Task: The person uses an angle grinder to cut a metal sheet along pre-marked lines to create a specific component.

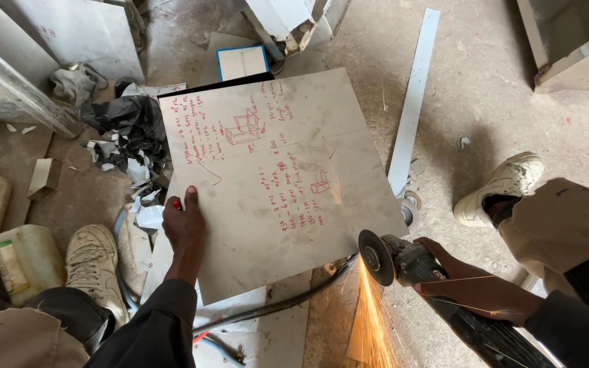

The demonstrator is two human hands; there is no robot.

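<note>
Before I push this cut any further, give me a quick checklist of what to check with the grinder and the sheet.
1. Left hand steadying the sheet, away from the disc: ok.
2. Right hand gripping the grinder: ok.
3. Gloves on hands: not ok, both bare.
4. Sparks clear of legs: ok, they fall between them.
5. Cable clear of the disc: not ok, it runs close under the sheet's edge.
6. Disc guard fitted: cannot tell.

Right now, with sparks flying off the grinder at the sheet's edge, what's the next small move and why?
Probably keep the left hand pressing the metal sheet flat while the right hand eases the angle grinder forward: its disc is only at the sheet's near edge.
</note>
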